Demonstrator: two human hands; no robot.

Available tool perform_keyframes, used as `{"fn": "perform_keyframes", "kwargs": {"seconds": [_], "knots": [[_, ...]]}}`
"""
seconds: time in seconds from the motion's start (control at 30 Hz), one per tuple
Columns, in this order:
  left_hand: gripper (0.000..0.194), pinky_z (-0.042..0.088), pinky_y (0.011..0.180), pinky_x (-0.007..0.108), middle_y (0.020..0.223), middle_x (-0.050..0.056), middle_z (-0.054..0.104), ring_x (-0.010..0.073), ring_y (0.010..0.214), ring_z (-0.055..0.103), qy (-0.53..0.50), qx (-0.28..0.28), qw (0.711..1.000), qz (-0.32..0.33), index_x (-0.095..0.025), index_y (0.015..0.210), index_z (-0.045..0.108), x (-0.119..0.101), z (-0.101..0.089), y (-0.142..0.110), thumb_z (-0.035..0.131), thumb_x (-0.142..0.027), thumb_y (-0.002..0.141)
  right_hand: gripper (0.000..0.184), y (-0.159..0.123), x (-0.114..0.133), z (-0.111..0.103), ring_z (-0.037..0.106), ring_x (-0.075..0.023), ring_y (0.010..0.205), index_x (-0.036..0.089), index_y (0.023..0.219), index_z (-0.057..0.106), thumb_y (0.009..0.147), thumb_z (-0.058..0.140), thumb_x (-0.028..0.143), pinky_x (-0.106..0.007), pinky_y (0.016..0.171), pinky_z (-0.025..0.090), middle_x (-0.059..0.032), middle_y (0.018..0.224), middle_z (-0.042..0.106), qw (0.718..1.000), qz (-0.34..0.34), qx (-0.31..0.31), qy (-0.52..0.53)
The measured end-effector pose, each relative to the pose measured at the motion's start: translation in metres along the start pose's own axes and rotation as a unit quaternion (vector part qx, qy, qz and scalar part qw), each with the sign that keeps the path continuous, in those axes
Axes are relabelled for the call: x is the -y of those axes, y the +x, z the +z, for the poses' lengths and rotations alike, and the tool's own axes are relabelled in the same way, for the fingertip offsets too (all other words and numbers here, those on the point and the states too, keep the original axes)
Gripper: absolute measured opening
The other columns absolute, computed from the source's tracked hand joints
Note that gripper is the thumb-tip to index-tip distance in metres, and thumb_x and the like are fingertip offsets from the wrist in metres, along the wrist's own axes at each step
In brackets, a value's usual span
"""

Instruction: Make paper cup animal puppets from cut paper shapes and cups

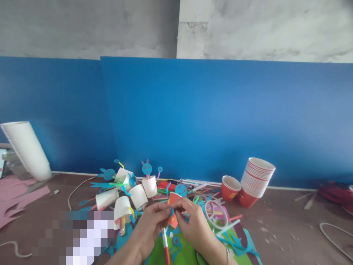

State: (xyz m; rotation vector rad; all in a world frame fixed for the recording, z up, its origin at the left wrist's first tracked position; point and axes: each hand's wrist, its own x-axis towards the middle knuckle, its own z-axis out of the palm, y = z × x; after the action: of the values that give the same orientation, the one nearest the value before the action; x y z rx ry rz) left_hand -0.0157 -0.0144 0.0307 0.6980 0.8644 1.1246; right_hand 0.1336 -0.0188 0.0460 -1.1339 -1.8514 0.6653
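My left hand (pixel 151 222) and my right hand (pixel 194 221) meet over the green mat (pixel 205 254), fingertips pinched on a small blue paper piece (pixel 171 211). Its shape is mostly covered by my fingers. Just behind them stands a red paper cup (pixel 174 198), partly hidden, with a blue paper animal head (pixel 181 190) above it. A red-and-white marker (pixel 166 246) lies below my hands. Beside it is a blue paper cutout (pixel 176 243) with a small heart-like mark. To the right of my right hand rests a roll of clear tape (pixel 216 214).
White cups (pixel 138 197) with blue paper animals lie and stand at the left. Loose colored straws (pixel 200 187) spread behind my hands. On the right are a single red cup (pixel 231 188) and a cup stack (pixel 256 182). A tall white cup stack (pixel 27 151) leans far left, near pink paper (pixel 19 200).
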Motion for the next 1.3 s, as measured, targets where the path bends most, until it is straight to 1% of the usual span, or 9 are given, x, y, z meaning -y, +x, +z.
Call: {"fn": "perform_keyframes", "kwargs": {"seconds": [0.13,0.3,0.4,0.47,0.5,0.63,0.73,0.97,1.3], "knots": [[0.035,0.047,0.061,0.021,0.062,0.001,0.065,0.0117,0.06,0.059,0.008,-0.017,0.999,0.043,-0.014,0.063,0.066,0.0,0.002,-0.002,0.089,-0.036,0.049,0.014,0.003,0.003,0.0,0.055,-0.0144,0.062,0.016,0.08,0.062,0.081,0.052,0.025,-0.024,0.056,0.041,-0.0022,0.071,0.064,0.987,0.114,0.009,0.115],[0.029,0.048,0.059,0.025,0.06,0.002,0.065,0.0155,0.057,0.06,0.037,0.014,0.996,0.079,-0.015,0.068,0.066,0.003,0.003,-0.002,0.083,-0.037,0.061,0.019,0.005,-0.004,0.005,0.044,-0.0107,0.051,0.018,0.058,0.053,0.074,0.05,0.027,-0.023,0.05,0.032,0.0015,0.054,0.054,0.971,0.169,0.034,0.165],[0.025,0.048,0.065,0.024,0.079,0.003,0.068,0.0149,0.069,0.061,0.018,0.004,0.994,0.106,-0.016,0.066,0.066,-0.001,0.004,-0.006,0.082,-0.034,0.063,0.016,0.006,-0.007,0.006,0.043,-0.0104,0.048,0.019,0.058,0.052,0.07,0.048,0.027,-0.023,0.049,0.032,0.0019,0.051,0.053,0.957,0.203,0.003,0.208],[0.024,0.048,0.07,0.022,0.091,0.004,0.067,0.0149,0.078,0.061,0.003,-0.004,0.994,0.113,-0.016,0.064,0.066,-0.005,0.006,-0.008,0.083,-0.032,0.062,0.016,0.007,-0.007,0.005,0.044,-0.0108,0.05,0.018,0.059,0.052,0.071,0.048,0.028,-0.023,0.05,0.032,0.0019,0.052,0.053,0.956,0.198,0.0,0.216],[0.024,0.047,0.071,0.022,0.09,0.004,0.067,0.0148,0.078,0.06,0.001,-0.002,0.994,0.107,-0.016,0.064,0.066,-0.006,0.006,-0.009,0.083,-0.032,0.061,0.017,0.006,-0.006,0.004,0.044,-0.0108,0.05,0.018,0.06,0.053,0.073,0.049,0.029,-0.023,0.05,0.033,0.0018,0.053,0.053,0.96,0.187,0.004,0.207],[0.024,0.045,0.062,0.023,0.066,0.001,0.063,0.0138,0.063,0.058,0.011,0.016,0.997,0.069,-0.015,0.067,0.066,-0.005,0.008,-0.01,0.081,-0.033,0.063,0.017,0.004,-0.001,0.004,0.042,-0.0104,0.054,0.018,0.064,0.054,0.078,0.05,0.027,-0.022,0.051,0.033,0.0027,0.058,0.051,0.984,0.134,0.008,0.117],[0.025,0.044,0.061,0.024,0.06,0.002,0.063,0.0144,0.059,0.059,0.024,0.018,0.997,0.073,-0.014,0.066,0.066,0.0,0.007,-0.007,0.08,-0.034,0.064,0.016,0.001,0.003,0.005,0.042,-0.0102,0.053,0.017,0.066,0.055,0.079,0.049,0.023,-0.021,0.05,0.033,0.0028,0.059,0.051,0.989,0.125,0.017,0.081],[0.024,0.045,0.06,0.024,0.061,0.002,0.065,0.0143,0.059,0.059,0.035,-0.002,0.995,0.089,-0.014,0.068,0.066,0.004,0.004,-0.005,0.081,-0.033,0.064,0.019,0.0,0.011,0.004,0.046,-0.0106,0.053,0.018,0.065,0.056,0.081,0.049,0.024,-0.02,0.048,0.035,0.0016,0.059,0.056,0.991,0.115,0.021,0.07],[0.027,0.046,0.057,0.023,0.058,0.0,0.063,0.0133,0.057,0.059,0.023,-0.014,0.994,0.106,-0.015,0.066,0.063,0.007,0.004,-0.001,0.082,-0.033,0.062,0.018,0.0,0.007,0.005,0.047,-0.0111,0.054,0.018,0.067,0.056,0.081,0.048,0.024,-0.021,0.05,0.036,0.0014,0.06,0.056,0.991,0.109,0.03,0.071]]}}
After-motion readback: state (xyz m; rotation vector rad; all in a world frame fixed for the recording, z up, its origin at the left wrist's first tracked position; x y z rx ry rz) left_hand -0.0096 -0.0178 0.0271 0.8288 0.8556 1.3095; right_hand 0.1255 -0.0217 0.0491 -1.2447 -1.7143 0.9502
